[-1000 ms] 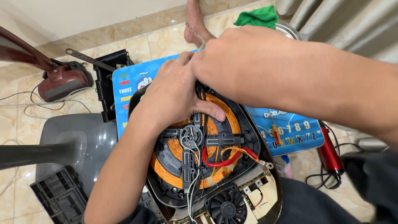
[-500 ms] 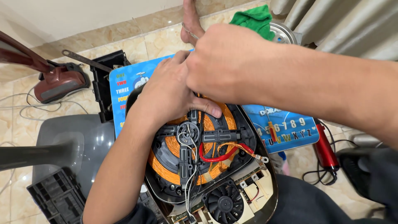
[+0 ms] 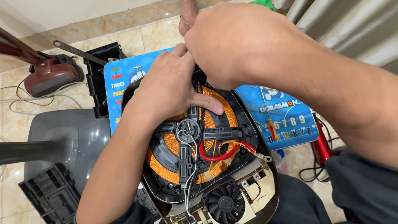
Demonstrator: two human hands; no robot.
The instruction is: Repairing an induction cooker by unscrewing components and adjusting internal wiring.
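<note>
Both hands (image 3: 207, 70) covering copper coil (image 3: 215, 166) top, grip seemingly hidden

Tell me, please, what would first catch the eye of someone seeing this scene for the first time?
The orange copper coil of an opened induction cooker fills the centre, with a red wire looping across it and a black fan below. The left hand presses on the coil's upper part, while the right hand works just above it. A blue children's board lies underneath.
</note>
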